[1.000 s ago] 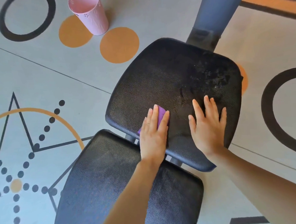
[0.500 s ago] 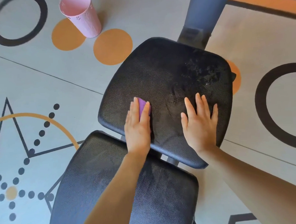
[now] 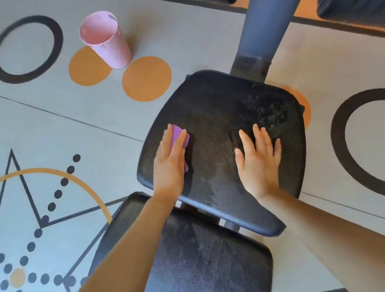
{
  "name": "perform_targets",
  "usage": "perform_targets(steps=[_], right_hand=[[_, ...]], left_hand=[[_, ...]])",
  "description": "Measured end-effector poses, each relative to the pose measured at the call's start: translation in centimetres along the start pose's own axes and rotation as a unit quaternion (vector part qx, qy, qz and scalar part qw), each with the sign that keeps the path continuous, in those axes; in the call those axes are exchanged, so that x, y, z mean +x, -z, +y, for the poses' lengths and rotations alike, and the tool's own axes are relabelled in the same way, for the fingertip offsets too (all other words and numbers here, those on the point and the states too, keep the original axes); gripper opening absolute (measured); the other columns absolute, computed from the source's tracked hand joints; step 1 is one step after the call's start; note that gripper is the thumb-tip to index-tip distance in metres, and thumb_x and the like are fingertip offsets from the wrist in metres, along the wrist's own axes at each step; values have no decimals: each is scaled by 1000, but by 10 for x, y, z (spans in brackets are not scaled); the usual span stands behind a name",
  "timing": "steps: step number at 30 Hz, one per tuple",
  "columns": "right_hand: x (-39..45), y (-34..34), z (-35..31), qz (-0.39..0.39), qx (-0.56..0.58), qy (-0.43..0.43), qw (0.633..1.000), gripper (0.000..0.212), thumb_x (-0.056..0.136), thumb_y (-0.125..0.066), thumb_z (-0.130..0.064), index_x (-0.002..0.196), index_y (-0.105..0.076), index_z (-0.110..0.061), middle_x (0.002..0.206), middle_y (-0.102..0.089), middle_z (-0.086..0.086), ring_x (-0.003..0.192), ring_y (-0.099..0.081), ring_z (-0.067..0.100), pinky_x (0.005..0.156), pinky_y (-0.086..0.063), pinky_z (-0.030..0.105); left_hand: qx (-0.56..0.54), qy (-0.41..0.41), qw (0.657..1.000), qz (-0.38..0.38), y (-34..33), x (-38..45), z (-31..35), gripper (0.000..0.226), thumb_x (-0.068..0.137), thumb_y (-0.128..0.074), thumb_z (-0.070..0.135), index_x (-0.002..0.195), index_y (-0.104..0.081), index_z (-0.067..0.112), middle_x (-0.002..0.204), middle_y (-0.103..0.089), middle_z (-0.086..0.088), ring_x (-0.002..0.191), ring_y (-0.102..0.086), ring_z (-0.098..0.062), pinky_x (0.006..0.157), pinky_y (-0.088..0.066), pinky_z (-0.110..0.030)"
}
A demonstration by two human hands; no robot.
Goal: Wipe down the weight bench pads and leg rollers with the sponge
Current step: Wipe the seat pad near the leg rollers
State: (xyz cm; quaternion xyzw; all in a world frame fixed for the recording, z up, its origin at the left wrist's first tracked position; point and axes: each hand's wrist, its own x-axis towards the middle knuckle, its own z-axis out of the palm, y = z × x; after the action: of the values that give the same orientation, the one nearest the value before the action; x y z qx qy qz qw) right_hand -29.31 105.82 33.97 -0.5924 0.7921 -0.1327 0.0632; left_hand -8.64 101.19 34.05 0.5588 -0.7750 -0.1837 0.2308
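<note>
Purple sponge [image 3: 179, 136] mostly hidden under left hand [image 3: 169, 163], rollers cropped

Scene bright, even daylight; source direction can't be fixed. Soft shadow right of pink cup [image 3: 105, 40] on the floor [image 3: 52, 122]; darker shadow beside the left hand [image 3: 169, 165] on the seat pad [image 3: 216, 113]. Pad's wet patch glints, speckled, no hard glare. Motion blur on floor markings at left edge and top. Wide-angle bending toward corners. Centre reasonably sharp; compression softness throughout.
</note>
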Motion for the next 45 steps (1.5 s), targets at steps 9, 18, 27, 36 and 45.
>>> perform_targets(steps=[9, 18, 27, 36, 45], right_hand=[[106, -23, -65, -21, 68, -112, 991, 49, 101, -39, -39, 147, -36, -23, 158, -23, 12, 148, -12, 27, 118, -3, 50], [142, -68, -98, 23, 25, -167, 985, 49, 97, -44, -42, 143, -45, -24, 155, -29, 15, 147, -16, 31, 115, -7, 58], [145, -73, -99, 41, -22, -179, 983, 55, 92, -29, -47, 140, -47, -26, 154, -31, 13, 146, -19, 30, 114, -10, 59], [144, -75, -100, 51, -31, -180, 982, 56, 92, -29, -47, 140, -46, -26, 153, -32, 14, 145, -20, 31, 114, -12, 60], [145, -76, -101, 59, -31, -181, 981, 56, 92, -29, -48, 140, -46, -26, 153, -33, 13, 145, -20, 30, 115, -11, 59]], left_hand=[[-23, -13, 998, -52, 13, 120, -40, 43, 99, -47, 9, 140, -47, 24, 157, -24, 5, 82, -62, -34, 82, -52, -25], [-65, 11, 991, -119, -17, 194, -48, 43, 101, -43, 14, 144, -41, 18, 155, -29, -1, 124, -46, -20, 101, -33, -20], [-107, -55, 972, -201, -52, 246, -56, 51, 98, -49, 23, 147, -35, 27, 155, -31, -2, 140, -31, -21, 111, -32, -36], [-225, -60, 948, -216, -22, 189, -99, 50, 91, -41, 46, 139, -29, 54, 154, -31, 8, 139, -30, -3, 98, -48, -46], [-192, -37, 952, -237, -47, 231, -75, 52, 93, -45, 38, 144, -37, 35, 157, -25, -3, 142, -28, -13, 110, -34, -34]])
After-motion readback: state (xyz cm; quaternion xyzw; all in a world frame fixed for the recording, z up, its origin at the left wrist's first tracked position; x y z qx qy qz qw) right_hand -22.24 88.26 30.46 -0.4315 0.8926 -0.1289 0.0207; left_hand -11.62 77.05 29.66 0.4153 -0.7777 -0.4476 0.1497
